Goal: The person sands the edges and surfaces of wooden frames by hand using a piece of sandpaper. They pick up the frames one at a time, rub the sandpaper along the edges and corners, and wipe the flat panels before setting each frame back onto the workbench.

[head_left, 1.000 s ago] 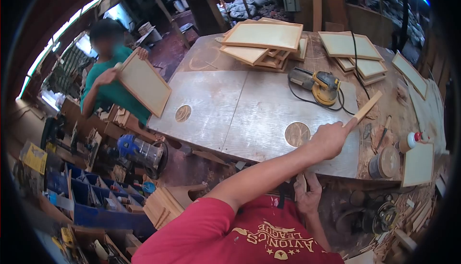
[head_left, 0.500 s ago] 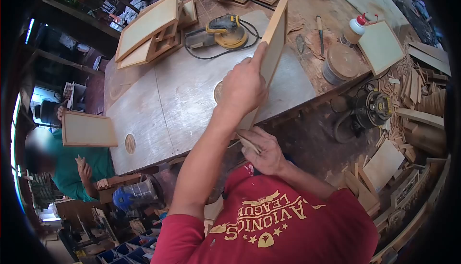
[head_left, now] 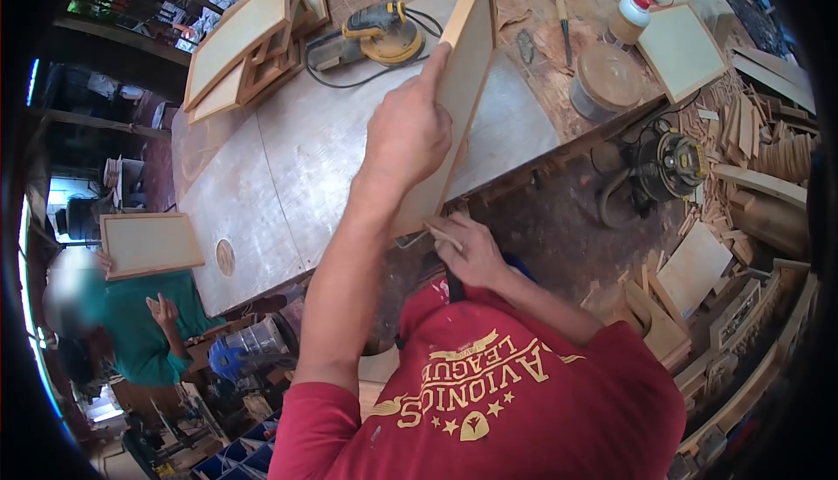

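A pale panel with a wooden frame (head_left: 467,74) stands on edge, tilted, on the near side of the worktable. My left hand (head_left: 408,131) grips it from the left, the index finger stretched along its top edge. Near the panel's lower end, beside the table edge, my right hand (head_left: 474,251) is closed on a thin, flat tan piece (head_left: 443,234), whose kind I cannot make out. A yellow and black sander (head_left: 384,33) with a cord lies behind my left hand.
Framed panels (head_left: 240,39) are stacked at the back left. A tub (head_left: 605,83), a glue bottle (head_left: 628,19) and a chisel-like tool (head_left: 564,30) stand or lie at right. A co-worker (head_left: 144,318) holds another panel (head_left: 153,244). A vacuum-like machine (head_left: 668,170) sits among wood scraps.
The view has shifted, so the table things appear higher and further left. Both my hands keep their holds. The co-worker's lower hand has changed its pose.
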The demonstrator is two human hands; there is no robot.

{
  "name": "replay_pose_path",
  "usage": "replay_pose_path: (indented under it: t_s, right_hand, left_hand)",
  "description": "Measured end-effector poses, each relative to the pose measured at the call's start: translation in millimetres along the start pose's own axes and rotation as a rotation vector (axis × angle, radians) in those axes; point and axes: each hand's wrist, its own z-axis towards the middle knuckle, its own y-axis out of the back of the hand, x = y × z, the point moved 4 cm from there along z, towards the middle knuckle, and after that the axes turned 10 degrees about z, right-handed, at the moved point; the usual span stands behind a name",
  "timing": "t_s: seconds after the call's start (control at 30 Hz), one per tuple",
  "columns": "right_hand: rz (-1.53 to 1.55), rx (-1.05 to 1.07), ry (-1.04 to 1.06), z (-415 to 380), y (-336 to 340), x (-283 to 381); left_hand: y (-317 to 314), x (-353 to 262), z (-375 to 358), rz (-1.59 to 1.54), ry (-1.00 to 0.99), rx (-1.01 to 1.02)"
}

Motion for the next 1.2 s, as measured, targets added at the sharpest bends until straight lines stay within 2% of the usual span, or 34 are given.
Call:
replay_pose_path:
  t_s: [0.07, 0.13, 0.33, 0.5, 0.63, 0.77, 0.83, 0.93, 1.03, 1.13, 1.17, 1.2]
  right_hand:
    - [-0.024, 0.026, -0.236, -8.6, 2.0, -38.0]
    - [0.068, 0.017, -0.166, -3.7, 2.2, -50.3]
    - [-0.059, -0.009, -0.236, -8.0, 2.4, -47.6]
    - [0.006, -0.043, -0.219, -7.5, -1.8, -29.2]
    - [0.047, -0.054, -0.226, -3.5, -1.4, -23.9]
    - [-0.018, -0.032, -0.243, -3.5, -1.3, -34.8]
    - [0.027, -0.007, -0.229, -1.0, 4.3, -9.2]
    - [-0.034, -0.048, -0.297, -6.1, -1.2, -29.9]
    - [0.016, -0.026, -0.169, -1.4, -4.1, -12.1]
    - [0.095, -0.053, -0.150, -2.0, -3.2, -6.8]
    - [0.087, -0.078, -0.190, -3.9, -3.5, -8.8]
    - [0.021, -0.100, -0.110, -5.6, -3.0, -7.5]
  left_hand:
    - [-4.7, 1.1, -3.8, -0.004, 0.000, 0.007]
    - [-3.5, -3.9, -4.6, 0.011, 0.003, 0.020]
    - [-3.6, 3.9, -1.2, -0.052, -0.070, -0.024]
    - [-5.1, 2.1, -3.3, -0.018, -0.126, -0.078]
    - [-2.5, 1.3, -5.6, -0.048, -0.025, 0.026]
    - [-0.3, 3.5, 1.3, -0.021, -0.053, -0.018]
    - [-3.5, 3.2, -4.0, -0.021, -0.044, 0.000]
    - [-0.5, -2.2, -2.2, -0.035, -0.010, 0.011]
    - [-3.7, 4.9, -2.4, -0.012, -0.047, -0.012]
    - [-2.9, 8.1, -0.5, -0.039, -0.035, -0.021]
    - [-7.9, 8.4, -1.3, -0.062, -0.044, 0.007]
    - [-10.5, 9.6, -1.2, -0.059, -0.031, 0.013]
